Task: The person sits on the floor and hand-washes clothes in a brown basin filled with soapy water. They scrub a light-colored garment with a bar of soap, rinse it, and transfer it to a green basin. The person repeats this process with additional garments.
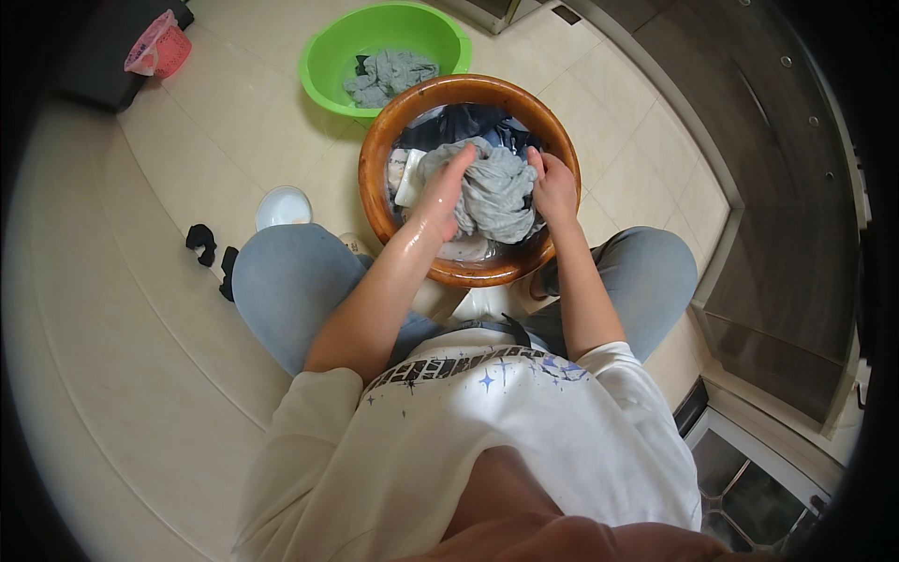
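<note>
A bunched grey wet cloth garment [495, 193] is held between my two hands over a round brown wooden basin [376, 179]. My left hand [447, 186] presses against its left side, thumb up, with the fingers hidden under the folds. On the right, my right hand [555, 184] grips the cloth with curled fingers. Dark blue clothes [456, 125] lie in water at the basin's far side. A white rectangular object [409, 178], perhaps a washboard's end or a soap dish, leans at the left inside. Pale fabric [467, 249] shows near the front.
A green plastic tub [319, 67] holding grey cloth [393, 74] stands just beyond the basin. White bowl [283, 207] and black fabric pieces [202, 244] lie left of my knee. A pink basket [168, 53] sits far left. Dark cabinets [779, 267] line the right.
</note>
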Demonstrator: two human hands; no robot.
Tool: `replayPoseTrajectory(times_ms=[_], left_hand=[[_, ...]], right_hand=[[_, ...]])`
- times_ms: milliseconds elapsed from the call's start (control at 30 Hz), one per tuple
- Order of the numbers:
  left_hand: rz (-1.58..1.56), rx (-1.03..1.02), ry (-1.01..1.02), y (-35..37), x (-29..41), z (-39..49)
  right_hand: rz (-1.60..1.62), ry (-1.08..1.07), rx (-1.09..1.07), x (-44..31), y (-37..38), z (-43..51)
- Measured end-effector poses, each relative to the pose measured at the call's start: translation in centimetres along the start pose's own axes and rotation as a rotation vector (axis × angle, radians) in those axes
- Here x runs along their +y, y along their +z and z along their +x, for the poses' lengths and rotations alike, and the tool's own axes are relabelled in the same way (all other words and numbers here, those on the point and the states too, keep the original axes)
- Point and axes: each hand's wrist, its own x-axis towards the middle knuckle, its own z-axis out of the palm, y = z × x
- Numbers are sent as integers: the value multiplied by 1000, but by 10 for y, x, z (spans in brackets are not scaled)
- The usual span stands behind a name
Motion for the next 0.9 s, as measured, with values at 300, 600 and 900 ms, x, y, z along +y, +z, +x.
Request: replayPoseTrajectory(times_ms=[300, 600, 900], left_hand=[[59, -105, -2, 1, 36, -15], [126, -184, 78, 7, 43, -21], [-338, -271, 35, 10, 41, -24]], right_hand=[[349, 57, -478, -26, -33, 0], [1512, 475, -293, -11, -52, 13], [467, -117, -54, -35, -52, 3]])
